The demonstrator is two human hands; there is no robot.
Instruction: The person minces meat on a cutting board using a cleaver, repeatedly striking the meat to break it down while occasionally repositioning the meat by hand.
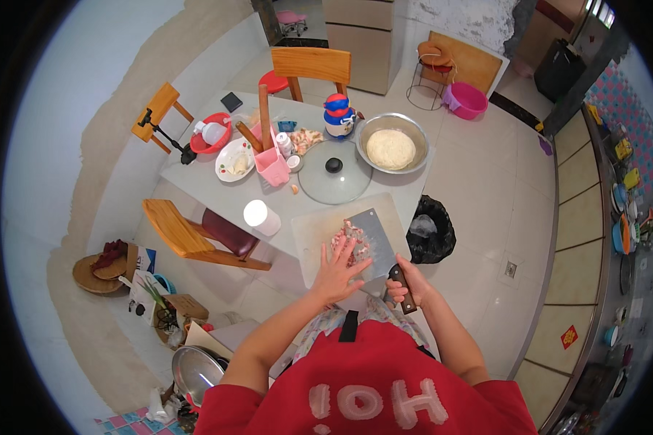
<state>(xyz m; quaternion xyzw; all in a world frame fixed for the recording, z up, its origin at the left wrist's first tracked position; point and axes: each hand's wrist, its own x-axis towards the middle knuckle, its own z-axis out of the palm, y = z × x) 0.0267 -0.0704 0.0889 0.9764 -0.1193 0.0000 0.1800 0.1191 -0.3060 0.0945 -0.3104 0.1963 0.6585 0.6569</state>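
A wide-bladed kitchen cleaver [374,239] lies with its blade flat over a pale cutting board [312,231] at the table's near corner. My right hand [413,283] is closed around its dark wooden handle. Small pieces of chopped raw meat [350,231] are gathered along the blade's left side, some apparently on the blade. Over the near part of the meat, my left hand [338,274] is spread with its fingers apart. Its fingertips reach the meat and the blade's edge; how firmly they touch, I cannot tell.
Beyond the board are a glass lid [334,182], a metal bowl [420,157] of dough [390,149] and a pink holder [272,166] with rolling pins. A white canister [262,217] stands left. A black-lined bin [441,234] is beside the table's right edge; a wooden chair [168,228] is at left.
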